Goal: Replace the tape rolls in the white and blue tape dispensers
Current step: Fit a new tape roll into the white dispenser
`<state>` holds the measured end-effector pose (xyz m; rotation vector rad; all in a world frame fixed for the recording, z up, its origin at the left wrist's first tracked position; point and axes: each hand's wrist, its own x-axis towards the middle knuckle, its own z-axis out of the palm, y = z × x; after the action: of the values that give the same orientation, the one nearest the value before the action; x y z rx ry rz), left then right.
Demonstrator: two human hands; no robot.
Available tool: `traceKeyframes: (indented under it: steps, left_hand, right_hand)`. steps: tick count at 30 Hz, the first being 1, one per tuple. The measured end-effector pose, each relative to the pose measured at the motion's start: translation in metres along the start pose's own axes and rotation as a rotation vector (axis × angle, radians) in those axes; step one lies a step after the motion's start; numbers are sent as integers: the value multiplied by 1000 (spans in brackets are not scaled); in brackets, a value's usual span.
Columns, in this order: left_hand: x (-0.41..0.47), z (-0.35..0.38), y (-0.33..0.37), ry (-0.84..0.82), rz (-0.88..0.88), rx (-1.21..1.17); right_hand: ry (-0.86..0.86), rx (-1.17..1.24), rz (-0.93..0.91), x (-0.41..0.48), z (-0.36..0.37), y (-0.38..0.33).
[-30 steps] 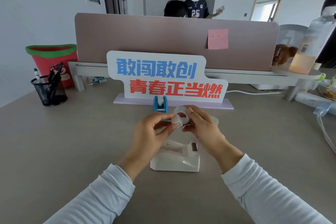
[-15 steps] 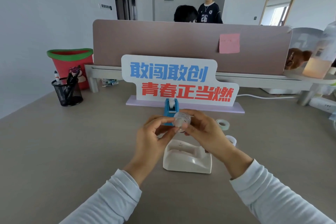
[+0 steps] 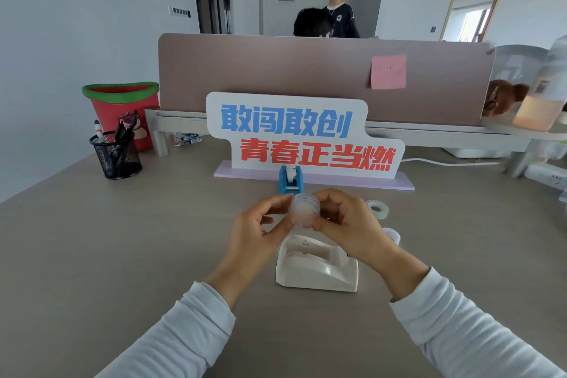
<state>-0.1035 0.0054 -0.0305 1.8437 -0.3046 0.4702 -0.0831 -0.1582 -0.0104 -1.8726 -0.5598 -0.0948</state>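
Holding a blurred, translucent white tape roll (image 3: 304, 211) between both hands above the desk.

Left hand (image 3: 256, 232) and right hand (image 3: 349, 222) pinch it by fingertips over the glossy white plastic dispenser (image 3: 316, 267); small blue dispenser (image 3: 290, 180) stands behind.

Legible text: one desk sign only.
The white sign (image 3: 302, 135) standing on a lilac base on the table (image 3: 92, 239) carries two lines: "敢闯敢创" in blue above, "青春正当燃" in red below. The pink sticky note (image 3: 388, 72) on the partition (image 3: 276, 70) bears faint handwriting, too small to read.
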Motion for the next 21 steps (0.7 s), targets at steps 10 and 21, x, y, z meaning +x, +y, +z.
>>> traceKeyframes:
  steps: [10, 21]
  left_hand:
    - [0, -3, 0, -66, 16, -62]
    - [3, -6, 5, -90, -141, -338]
  right_hand:
    - [-3, -18, -66, 0, -6, -3]
    - [-16, -83, -201, 1, -10, -6]
